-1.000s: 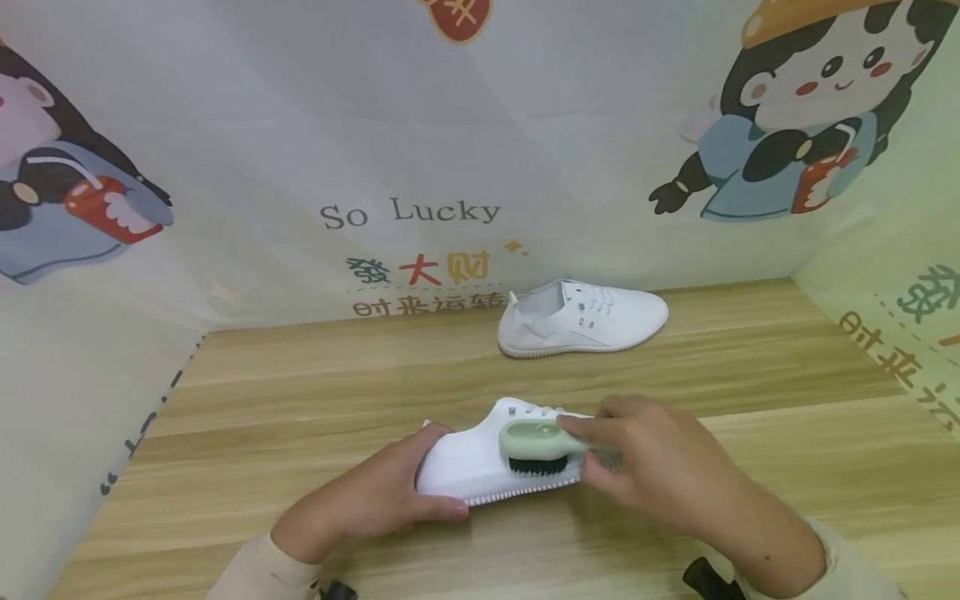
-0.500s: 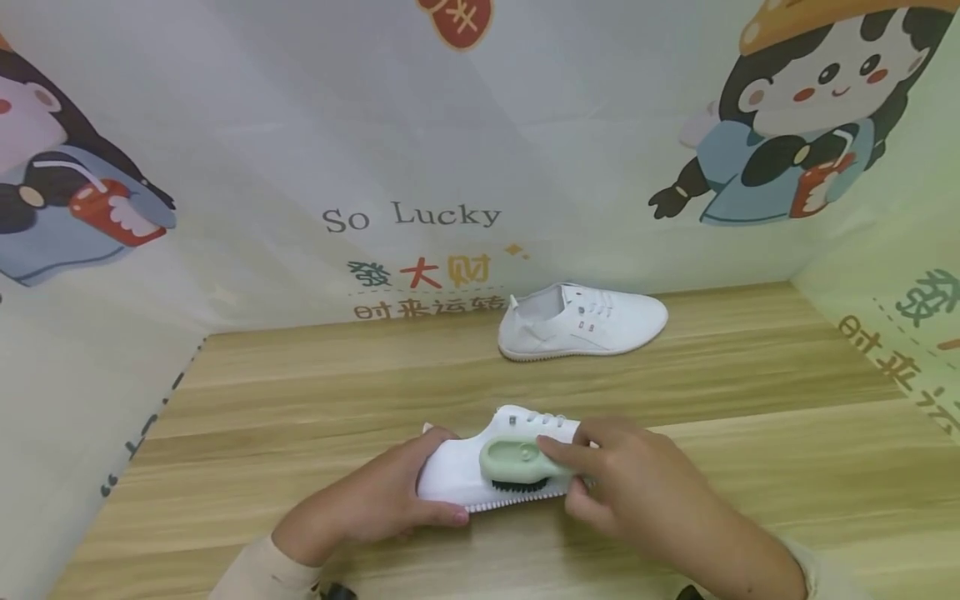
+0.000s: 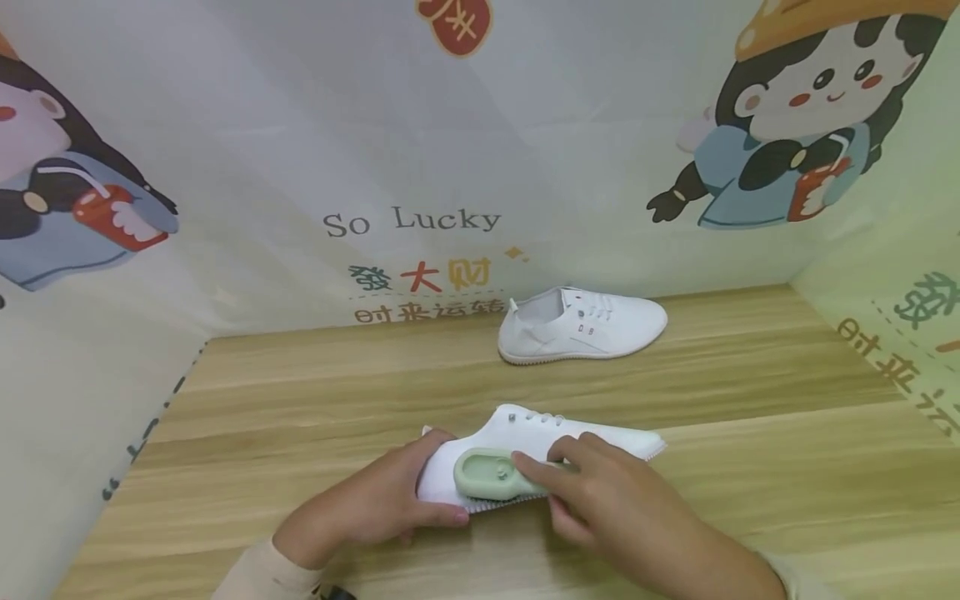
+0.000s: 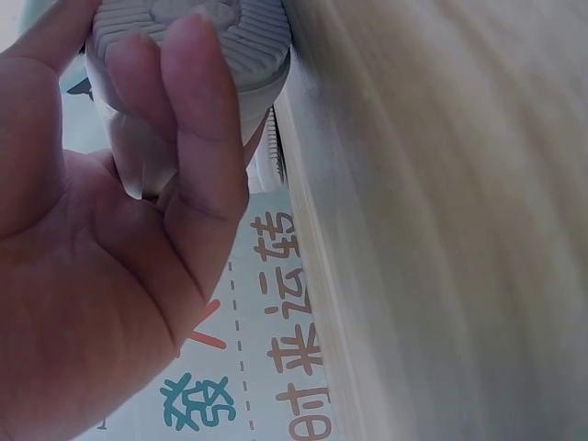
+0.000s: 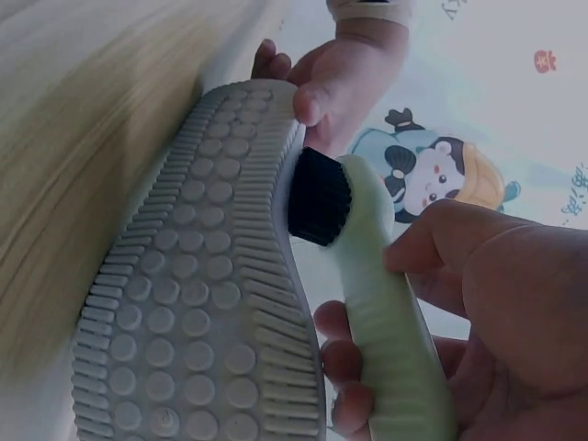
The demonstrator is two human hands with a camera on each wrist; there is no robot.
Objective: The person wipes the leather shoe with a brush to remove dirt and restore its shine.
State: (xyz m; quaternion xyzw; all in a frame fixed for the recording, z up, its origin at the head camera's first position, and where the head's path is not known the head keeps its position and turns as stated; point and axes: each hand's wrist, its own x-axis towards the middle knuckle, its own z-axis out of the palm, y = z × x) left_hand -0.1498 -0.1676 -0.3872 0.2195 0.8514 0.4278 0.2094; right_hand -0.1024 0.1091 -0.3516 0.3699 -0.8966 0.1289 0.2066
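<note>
My left hand grips a white shoe by its heel, thumb on the near side and fingers around the back. In the left wrist view, curled fingers lie against the heel end of the ribbed sole. The handle of a pale green brush is held in my right hand, with a finger on top near the head. Black bristles touch the shoe's side just above the sole, close to the heel, in the right wrist view. The round-studded sole faces that camera.
A second white shoe stands at the back of the wood-grain table, toe to the right. Printed sheets with cartoon figures and lettering wall the table at the back and both sides.
My right hand has moved the brush left and nearer along the shoe's side, from the middle toward the heel, uncovering the toe. The left hand keeps its grip in place.
</note>
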